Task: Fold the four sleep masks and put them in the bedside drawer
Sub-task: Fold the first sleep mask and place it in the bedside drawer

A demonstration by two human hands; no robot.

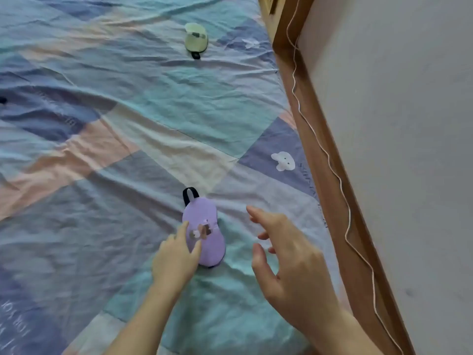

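Note:
A purple sleep mask (204,221) with a small picture on it and a black strap loop at its far end lies flat on the bed near the front. My left hand (176,257) rests its fingertips on the mask's left side. My right hand (286,254) hovers just right of the mask, fingers spread, holding nothing. A pale green sleep mask (195,38) with a black strap end lies farther away on the bed. A bit of black strap (3,99) shows at the left edge of the view. No drawer is in view.
The bed is covered by a wrinkled patchwork sheet (128,149) in blue, teal and pink. A wooden bed frame edge (322,139) runs along the right, with a thin white cord (332,172) lying along it beside a grey wall (409,124).

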